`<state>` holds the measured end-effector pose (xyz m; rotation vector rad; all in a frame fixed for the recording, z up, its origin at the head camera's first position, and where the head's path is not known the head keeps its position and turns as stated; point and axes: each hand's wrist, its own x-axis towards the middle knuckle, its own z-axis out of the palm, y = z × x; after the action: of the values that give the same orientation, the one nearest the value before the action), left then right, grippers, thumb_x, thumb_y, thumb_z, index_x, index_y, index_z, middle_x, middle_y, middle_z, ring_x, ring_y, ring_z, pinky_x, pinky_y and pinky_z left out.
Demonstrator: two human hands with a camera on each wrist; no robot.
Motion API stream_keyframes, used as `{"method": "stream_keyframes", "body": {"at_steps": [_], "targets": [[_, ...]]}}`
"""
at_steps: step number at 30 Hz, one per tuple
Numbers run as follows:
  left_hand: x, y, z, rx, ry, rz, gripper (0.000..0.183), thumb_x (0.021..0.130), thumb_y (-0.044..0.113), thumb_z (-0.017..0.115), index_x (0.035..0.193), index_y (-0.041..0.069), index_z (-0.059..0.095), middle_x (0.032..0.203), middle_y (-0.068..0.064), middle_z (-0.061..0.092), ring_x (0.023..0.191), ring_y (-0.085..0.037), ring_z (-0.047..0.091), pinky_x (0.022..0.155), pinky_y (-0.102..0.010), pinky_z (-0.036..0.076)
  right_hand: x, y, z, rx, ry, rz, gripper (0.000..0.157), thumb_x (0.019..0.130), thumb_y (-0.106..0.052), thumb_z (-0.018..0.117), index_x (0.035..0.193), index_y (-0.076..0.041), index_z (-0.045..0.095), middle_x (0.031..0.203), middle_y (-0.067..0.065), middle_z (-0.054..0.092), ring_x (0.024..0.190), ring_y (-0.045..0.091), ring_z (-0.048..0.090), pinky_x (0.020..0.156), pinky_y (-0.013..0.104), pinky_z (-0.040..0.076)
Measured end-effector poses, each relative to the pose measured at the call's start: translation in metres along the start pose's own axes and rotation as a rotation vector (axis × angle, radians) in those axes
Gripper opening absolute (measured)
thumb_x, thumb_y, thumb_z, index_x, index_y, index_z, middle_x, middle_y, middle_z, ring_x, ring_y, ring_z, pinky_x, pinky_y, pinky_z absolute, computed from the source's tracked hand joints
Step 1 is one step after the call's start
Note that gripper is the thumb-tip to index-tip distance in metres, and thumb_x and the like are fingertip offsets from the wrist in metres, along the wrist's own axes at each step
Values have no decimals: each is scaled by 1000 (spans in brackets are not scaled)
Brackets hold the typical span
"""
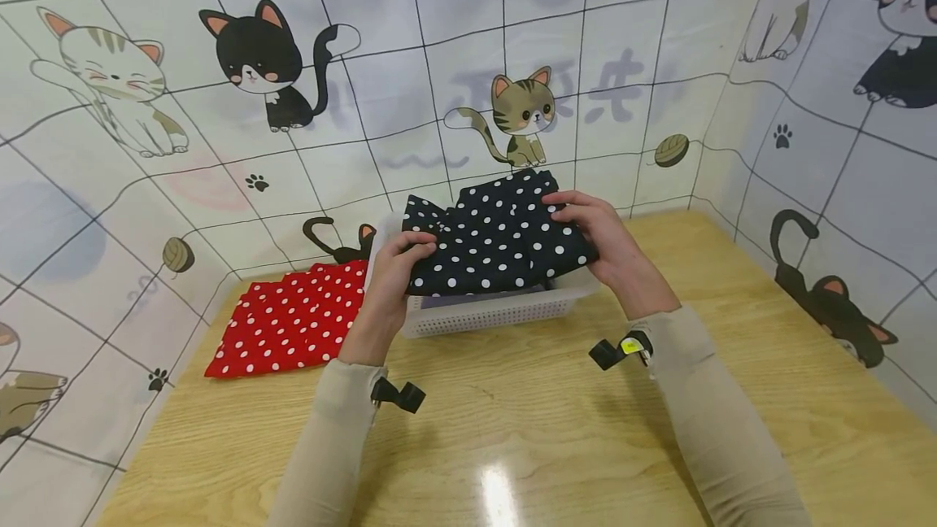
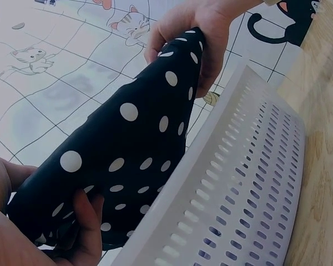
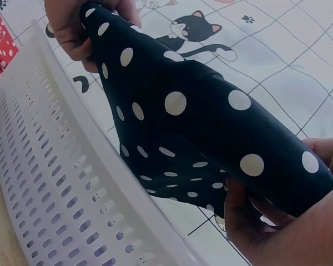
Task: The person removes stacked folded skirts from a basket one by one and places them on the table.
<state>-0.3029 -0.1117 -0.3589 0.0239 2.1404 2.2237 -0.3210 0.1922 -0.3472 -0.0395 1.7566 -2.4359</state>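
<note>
A folded black cloth with white polka dots (image 1: pixel 489 244) is held up between both hands above a white perforated plastic basket (image 1: pixel 489 317). My left hand (image 1: pixel 390 276) grips its left end, the thumb lying over the near side. At the right end my right hand (image 1: pixel 602 239) holds the fabric with fingers on top and the palm at the edge. Both wrist views show the fingers curled round the ends, with the dotted cloth (image 3: pixel 175 102) sagging between them beside the basket wall (image 2: pixel 250 188). Most of the basket's inside is hidden under the cloth; a strip of purplish fabric (image 1: pixel 468 298) shows.
To the left of the basket, a red cloth with white dots (image 1: pixel 296 320) lies flat on the wooden table (image 1: pixel 505 413). A wall covering with cartoon cats (image 1: pixel 395 128) closes off the back and both sides.
</note>
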Motion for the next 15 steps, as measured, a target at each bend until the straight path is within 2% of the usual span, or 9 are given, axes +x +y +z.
{"method": "stream_keyframes", "body": {"at_steps": [15], "targets": [[2, -8, 6, 11, -14, -23, 17, 102, 20, 59, 116, 13, 67, 120, 0, 59, 96, -14, 66, 79, -22, 58, 3, 4, -2, -11, 4, 19, 25, 97, -5, 56, 116, -16, 69, 127, 2, 63, 95, 12, 72, 77, 28, 64]]}}
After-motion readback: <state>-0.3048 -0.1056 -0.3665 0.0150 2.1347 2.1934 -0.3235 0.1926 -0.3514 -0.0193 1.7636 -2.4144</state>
